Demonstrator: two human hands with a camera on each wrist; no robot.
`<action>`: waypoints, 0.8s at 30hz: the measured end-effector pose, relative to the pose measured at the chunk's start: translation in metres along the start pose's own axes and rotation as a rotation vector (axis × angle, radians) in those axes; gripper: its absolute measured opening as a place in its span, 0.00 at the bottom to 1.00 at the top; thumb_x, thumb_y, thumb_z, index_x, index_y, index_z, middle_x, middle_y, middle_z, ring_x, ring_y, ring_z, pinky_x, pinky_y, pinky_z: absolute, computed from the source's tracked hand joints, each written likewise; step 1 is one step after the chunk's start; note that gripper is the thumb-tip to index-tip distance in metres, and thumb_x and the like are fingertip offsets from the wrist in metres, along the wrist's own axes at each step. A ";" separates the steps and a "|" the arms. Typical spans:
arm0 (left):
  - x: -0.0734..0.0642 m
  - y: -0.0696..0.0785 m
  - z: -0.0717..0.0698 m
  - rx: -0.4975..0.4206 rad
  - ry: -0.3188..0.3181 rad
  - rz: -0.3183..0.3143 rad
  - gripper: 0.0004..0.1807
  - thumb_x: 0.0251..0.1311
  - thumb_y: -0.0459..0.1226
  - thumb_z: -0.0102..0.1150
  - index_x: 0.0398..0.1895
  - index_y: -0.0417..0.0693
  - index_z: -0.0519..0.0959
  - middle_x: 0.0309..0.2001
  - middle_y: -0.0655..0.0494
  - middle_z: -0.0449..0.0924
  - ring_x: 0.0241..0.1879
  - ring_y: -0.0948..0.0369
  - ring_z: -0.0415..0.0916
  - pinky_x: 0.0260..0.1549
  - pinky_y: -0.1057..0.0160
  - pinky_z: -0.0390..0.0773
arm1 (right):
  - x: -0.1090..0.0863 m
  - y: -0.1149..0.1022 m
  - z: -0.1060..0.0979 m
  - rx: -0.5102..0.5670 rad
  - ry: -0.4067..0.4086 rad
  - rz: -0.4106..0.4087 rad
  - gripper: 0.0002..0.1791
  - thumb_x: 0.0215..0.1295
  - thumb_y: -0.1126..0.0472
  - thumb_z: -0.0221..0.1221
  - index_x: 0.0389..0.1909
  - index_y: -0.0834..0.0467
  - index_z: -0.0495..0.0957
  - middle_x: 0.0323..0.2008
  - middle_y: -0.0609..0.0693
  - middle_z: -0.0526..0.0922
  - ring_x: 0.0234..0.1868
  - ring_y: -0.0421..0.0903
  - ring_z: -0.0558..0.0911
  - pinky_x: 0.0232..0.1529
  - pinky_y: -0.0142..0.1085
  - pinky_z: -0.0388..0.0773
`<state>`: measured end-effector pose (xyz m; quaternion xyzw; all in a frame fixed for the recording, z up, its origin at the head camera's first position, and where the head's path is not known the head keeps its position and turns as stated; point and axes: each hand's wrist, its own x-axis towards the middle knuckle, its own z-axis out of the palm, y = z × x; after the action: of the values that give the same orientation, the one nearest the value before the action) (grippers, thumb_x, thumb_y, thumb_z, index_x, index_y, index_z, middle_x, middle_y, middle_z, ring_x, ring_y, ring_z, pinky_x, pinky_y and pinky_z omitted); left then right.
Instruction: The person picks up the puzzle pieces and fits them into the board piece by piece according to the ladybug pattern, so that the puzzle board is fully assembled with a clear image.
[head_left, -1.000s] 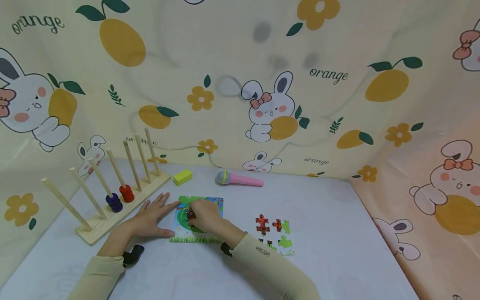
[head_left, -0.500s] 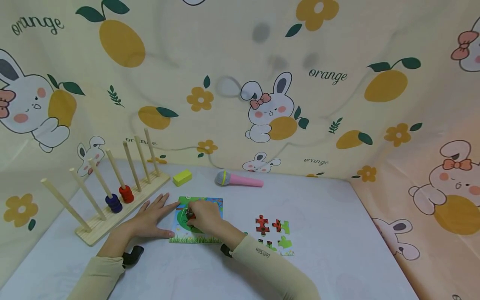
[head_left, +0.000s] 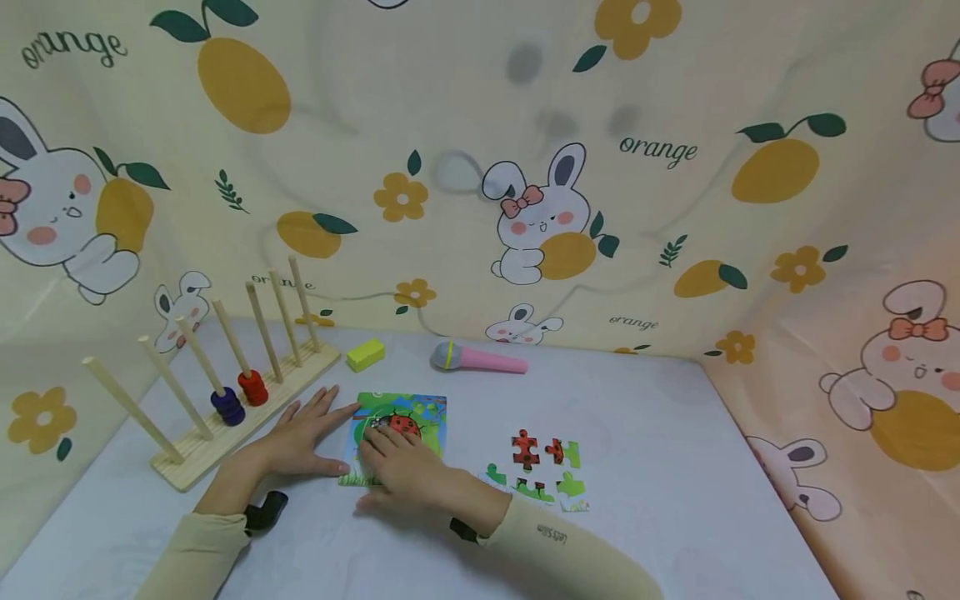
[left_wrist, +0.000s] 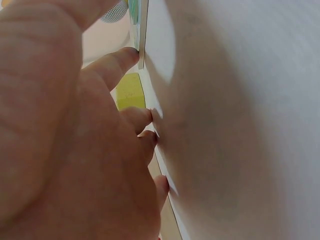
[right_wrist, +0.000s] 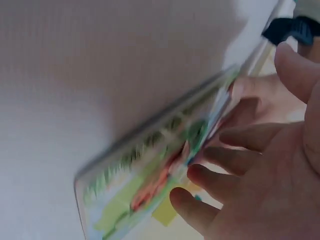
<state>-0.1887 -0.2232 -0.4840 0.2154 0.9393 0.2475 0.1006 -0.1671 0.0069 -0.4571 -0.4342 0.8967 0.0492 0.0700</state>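
A jigsaw puzzle board (head_left: pixel 433 408) with a red ladybug picture on a green and blue ground lies flat in front of me. My left hand (head_left: pixel 300 442) rests on the table at its left, fingers spread, with index fingertip and thumb tip at the board's edge. In the left wrist view, the index fingertip meets the edge of the board (left_wrist: pixel 142 35). Over the board's lower left part, my right hand (head_left: pixel 408 468) stretches its fingers and holds nothing; the thumb points off the near edge. The right wrist view shows these straight fingers beside the tilted-looking, blurred board (right_wrist: pixel 150 170).
Loose puzzle pieces lie right of the board, among them a red piece (head_left: pixel 525 450) and a green piece (head_left: pixel 571 484). A wooden peg rack (head_left: pixel 180 471) with blue rings (head_left: pixel 228 406) and red rings (head_left: pixel 253 387) stands left. Behind are a yellow block (head_left: pixel 365 355) and a pink toy microphone (head_left: pixel 491 361).
My right hand has gone from curled fingers on the board's ladybug to straight fingers, shifting down toward the near edge and uncovering the ladybug. My left hand has stayed put.
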 end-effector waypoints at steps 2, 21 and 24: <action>0.000 -0.002 0.000 -0.002 0.000 0.001 0.54 0.48 0.61 0.71 0.75 0.47 0.62 0.76 0.28 0.41 0.74 0.32 0.36 0.65 0.26 0.35 | -0.003 -0.004 0.002 0.042 -0.053 -0.008 0.45 0.70 0.30 0.45 0.77 0.56 0.56 0.78 0.53 0.52 0.78 0.52 0.50 0.74 0.46 0.54; -0.001 -0.001 0.000 -0.013 -0.003 0.006 0.54 0.49 0.60 0.71 0.75 0.46 0.62 0.76 0.27 0.42 0.74 0.31 0.36 0.65 0.25 0.35 | 0.005 -0.010 0.006 0.044 -0.106 0.034 0.46 0.70 0.28 0.39 0.79 0.53 0.52 0.79 0.50 0.47 0.79 0.53 0.46 0.76 0.46 0.48; -0.001 0.000 0.000 -0.018 -0.002 0.009 0.54 0.49 0.60 0.71 0.75 0.46 0.62 0.76 0.27 0.42 0.74 0.31 0.36 0.65 0.25 0.35 | 0.006 -0.011 0.005 0.042 -0.108 0.039 0.46 0.70 0.28 0.39 0.79 0.53 0.52 0.79 0.49 0.47 0.79 0.53 0.46 0.76 0.46 0.49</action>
<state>-0.1882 -0.2240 -0.4838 0.2188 0.9360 0.2559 0.1025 -0.1619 -0.0035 -0.4631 -0.4118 0.9008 0.0552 0.1264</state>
